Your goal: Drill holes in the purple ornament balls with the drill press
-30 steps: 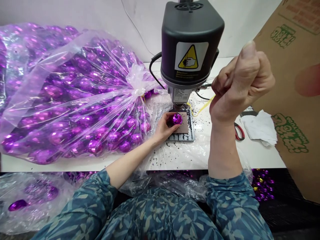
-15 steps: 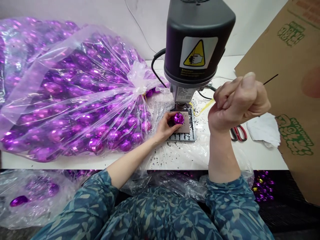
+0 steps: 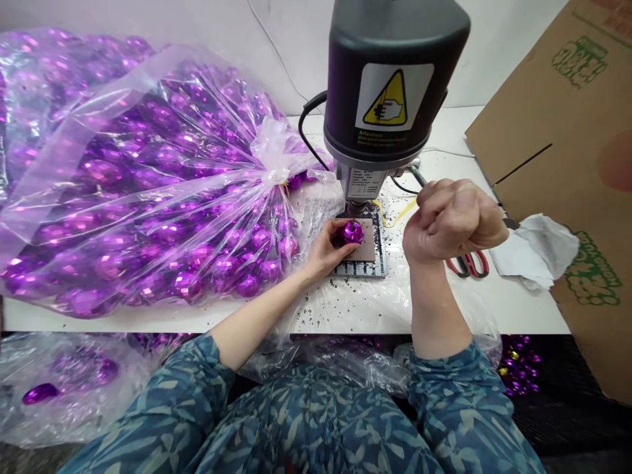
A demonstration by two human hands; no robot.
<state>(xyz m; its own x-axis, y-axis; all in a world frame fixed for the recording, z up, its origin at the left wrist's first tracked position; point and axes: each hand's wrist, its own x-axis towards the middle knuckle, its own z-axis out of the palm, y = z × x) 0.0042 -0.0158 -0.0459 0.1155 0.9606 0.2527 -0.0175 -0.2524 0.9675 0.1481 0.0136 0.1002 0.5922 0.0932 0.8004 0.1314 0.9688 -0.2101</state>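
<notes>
In the head view, my left hand [image 3: 328, 249] pinches a shiny purple bauble [image 3: 353, 232] between thumb and fingers. The bauble rests on a flat brown board [image 3: 365, 250] over the slotted metal base [image 3: 363, 270] of a small drill press. Directly above it stands the dark motor housing [image 3: 395, 39] of the press, which bears a yellow hand-warning label. To the right, my right hand [image 3: 451, 220] is closed in a fist around the lever [image 3: 419, 175] at the side of the press; most of the lever is hidden by the fingers.
A large clear bag [image 3: 148, 178] full of purple baubles fills the left of the table. Red-handled scissors [image 3: 476, 264], a crumpled white cloth or paper [image 3: 533, 250] and a big cardboard box [image 3: 557, 164] are on the right. Dark shavings lie around the base.
My right fist has moved down and slightly left. My left hand and the bauble have stayed nearly in place. More of the white cloth or paper shows.
</notes>
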